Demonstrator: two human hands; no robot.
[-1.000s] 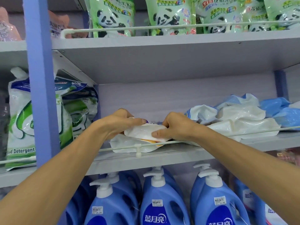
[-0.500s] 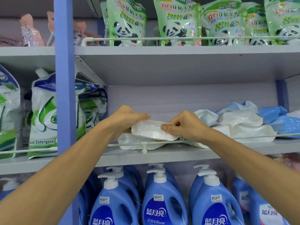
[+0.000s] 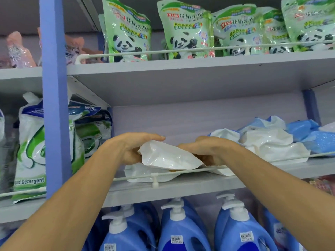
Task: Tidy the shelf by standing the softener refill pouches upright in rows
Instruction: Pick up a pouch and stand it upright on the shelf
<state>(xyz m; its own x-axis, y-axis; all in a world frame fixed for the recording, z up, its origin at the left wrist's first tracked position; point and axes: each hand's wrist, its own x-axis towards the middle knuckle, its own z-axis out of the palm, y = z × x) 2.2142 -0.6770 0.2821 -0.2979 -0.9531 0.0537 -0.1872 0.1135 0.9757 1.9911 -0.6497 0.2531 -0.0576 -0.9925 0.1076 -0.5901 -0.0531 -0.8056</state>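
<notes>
A white refill pouch [image 3: 168,157] is tilted up off the middle shelf [image 3: 181,189], its white underside toward me. My left hand [image 3: 132,147] grips its left end, fingers over the top and thumb under. My right hand [image 3: 208,151] holds its right end from behind. Another white pouch [image 3: 145,174] lies flat beneath it behind the wire rail [image 3: 181,172]. To the right, several white and blue pouches [image 3: 272,142] lie slumped in a heap.
A blue upright post [image 3: 54,105] stands at the left, with detergent bags [image 3: 30,145] beyond it. Green panda pouches [image 3: 186,31] stand on the top shelf. Blue pump bottles [image 3: 181,229] fill the shelf below.
Both hands have lifted the white pouch and tipped its front edge up, away from the flat one under it. The camera has shifted, showing more of the top shelf.
</notes>
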